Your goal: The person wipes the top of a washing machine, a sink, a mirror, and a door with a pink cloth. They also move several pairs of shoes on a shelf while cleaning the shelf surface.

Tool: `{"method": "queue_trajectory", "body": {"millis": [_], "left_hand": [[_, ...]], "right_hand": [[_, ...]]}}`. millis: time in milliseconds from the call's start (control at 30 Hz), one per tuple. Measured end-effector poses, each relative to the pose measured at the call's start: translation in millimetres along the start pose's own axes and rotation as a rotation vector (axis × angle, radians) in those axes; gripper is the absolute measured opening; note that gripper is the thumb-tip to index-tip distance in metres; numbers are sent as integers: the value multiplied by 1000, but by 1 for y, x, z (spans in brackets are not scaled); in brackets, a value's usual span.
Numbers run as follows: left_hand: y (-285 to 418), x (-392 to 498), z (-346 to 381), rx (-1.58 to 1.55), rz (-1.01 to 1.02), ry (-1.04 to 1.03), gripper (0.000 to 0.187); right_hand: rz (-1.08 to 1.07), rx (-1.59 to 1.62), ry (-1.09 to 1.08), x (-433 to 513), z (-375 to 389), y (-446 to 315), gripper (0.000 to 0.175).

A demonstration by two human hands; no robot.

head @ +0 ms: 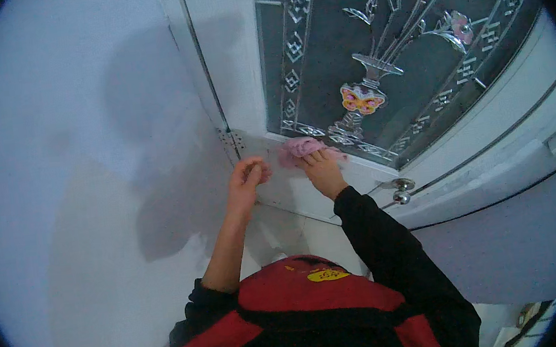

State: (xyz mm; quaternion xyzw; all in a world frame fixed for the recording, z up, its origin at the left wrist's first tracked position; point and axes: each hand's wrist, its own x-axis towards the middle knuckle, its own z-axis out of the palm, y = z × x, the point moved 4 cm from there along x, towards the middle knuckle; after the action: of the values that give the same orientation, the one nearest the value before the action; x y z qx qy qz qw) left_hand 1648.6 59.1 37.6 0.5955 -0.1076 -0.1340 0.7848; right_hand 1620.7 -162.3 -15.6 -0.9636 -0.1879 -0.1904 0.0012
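My right hand (323, 171) presses a crumpled pink cloth (301, 149) to the white door (279, 188), just under the lower edge of its glass panel (320, 93). The cloth bunches out past the fingertips on the left. My left hand (247, 181) is raised to the left of it, near the door's hinge edge, with its fingers curled in. A small pinkish patch shows at those fingers; I cannot tell whether it is cloth or fingertips.
The glass carries silvery vase-and-flower decoration with a butterfly sticker (363, 99). A round metal door knob (401, 196) sticks out right of my right wrist. A hinge (231, 140) is above my left hand. A pale wall (74, 118) fills the left side.
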Motion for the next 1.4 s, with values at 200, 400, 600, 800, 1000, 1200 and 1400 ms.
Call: {"method": "queue_trajectory", "body": {"millis": [200, 400, 600, 800, 1000, 1200, 1400], "left_hand": [[8, -15, -22, 42, -26, 92, 24], [2, -16, -8, 15, -77, 31, 25], [-15, -3, 16, -28, -80, -40, 24], [-31, 8, 24, -76, -86, -69, 23], [-36, -6, 2, -69, -113, 12, 24], [-29, -25, -39, -40, -100, 142, 24], [-23, -42, -57, 7, -118, 202, 23]], "right_hand": [[-144, -68, -27, 60, 8, -31, 33], [-149, -155, -99, 14, -5, -5, 36], [-38, -214, -397, -93, -43, 49, 37], [-213, -401, -381, -135, -67, 70, 31], [-283, -127, -388, -81, -27, 63, 30], [-410, -146, -463, 22, 26, 20, 36], [-210, 130, -275, 75, 62, -18, 48]]}}
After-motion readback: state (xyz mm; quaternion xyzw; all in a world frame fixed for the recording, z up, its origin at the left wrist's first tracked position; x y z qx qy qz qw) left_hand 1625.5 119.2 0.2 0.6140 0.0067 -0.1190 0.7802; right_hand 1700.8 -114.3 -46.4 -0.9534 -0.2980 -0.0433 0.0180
